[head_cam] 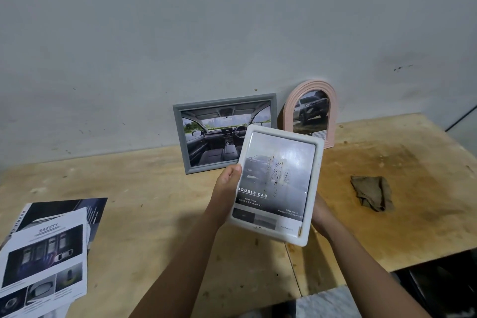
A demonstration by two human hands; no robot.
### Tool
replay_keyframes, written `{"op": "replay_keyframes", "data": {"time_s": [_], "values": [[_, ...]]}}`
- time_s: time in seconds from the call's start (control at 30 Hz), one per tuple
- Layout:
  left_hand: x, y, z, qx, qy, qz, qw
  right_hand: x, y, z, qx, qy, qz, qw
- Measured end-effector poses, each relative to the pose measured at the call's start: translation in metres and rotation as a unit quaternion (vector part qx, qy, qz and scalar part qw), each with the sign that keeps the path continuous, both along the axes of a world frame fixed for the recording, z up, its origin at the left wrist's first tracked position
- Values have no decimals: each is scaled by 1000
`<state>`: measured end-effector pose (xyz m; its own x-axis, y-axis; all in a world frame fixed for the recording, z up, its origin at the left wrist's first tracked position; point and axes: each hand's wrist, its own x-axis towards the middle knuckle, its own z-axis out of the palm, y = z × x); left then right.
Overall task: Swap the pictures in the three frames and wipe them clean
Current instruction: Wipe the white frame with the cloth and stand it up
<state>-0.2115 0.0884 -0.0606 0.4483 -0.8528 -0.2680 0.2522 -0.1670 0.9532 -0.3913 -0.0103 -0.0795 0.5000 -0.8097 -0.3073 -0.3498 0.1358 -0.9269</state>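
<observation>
Both forearms enter from the near edge. Between them I see a white plastic picture frame with rounded corners [315,183], held upright above the middle of the bare plywood table [144,188] with its top tipped a little to the right. The left hand [227,183] grips its left edge, thumb laid over the front rim and fingers behind. The right hand [320,217] sits behind the lower right edge; its fingers are hidden, so I cannot tell how far it closes.

Inside is a grey car brochure page [273,204] reading "DOUBLE CAB", with a cluster of speckled marks on the glazing near its middle. At the far edge, leaning on the pale wall [180,33], stand a grey rectangular frame [180,142] showing a car interior and, just beside it to the right, a pink arched frame [287,116] showing a silver truck.

A crumpled brown cloth [371,192] lies toward the right edge, well apart from the frames. Loose printed brochure sheets [46,253] overlap at the near left corner.
</observation>
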Motion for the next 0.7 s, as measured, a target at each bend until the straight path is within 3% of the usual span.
{"op": "replay_keyframes", "data": {"time_s": [0.13, 0.23, 0.4, 0.53, 0.7], "values": [[-5, -3, -3, -1, 4, -13, 1000, -14, -2, -11, 88, 5, -97, 991], [-11, -5, -3, -3, 0, -32, 999, -24, 0, -6, 167, -88, -160, 969], [-23, -10, -5, 6, -7, -81, 997, -48, -11, -6, 146, -119, -187, 964], [-33, -13, 1, 4, 13, -104, 995, -59, -15, 0, 142, -130, -141, 971], [-43, -20, 4, 12, 42, -100, 994, -68, -24, -5, 207, -228, -183, 934]]}}
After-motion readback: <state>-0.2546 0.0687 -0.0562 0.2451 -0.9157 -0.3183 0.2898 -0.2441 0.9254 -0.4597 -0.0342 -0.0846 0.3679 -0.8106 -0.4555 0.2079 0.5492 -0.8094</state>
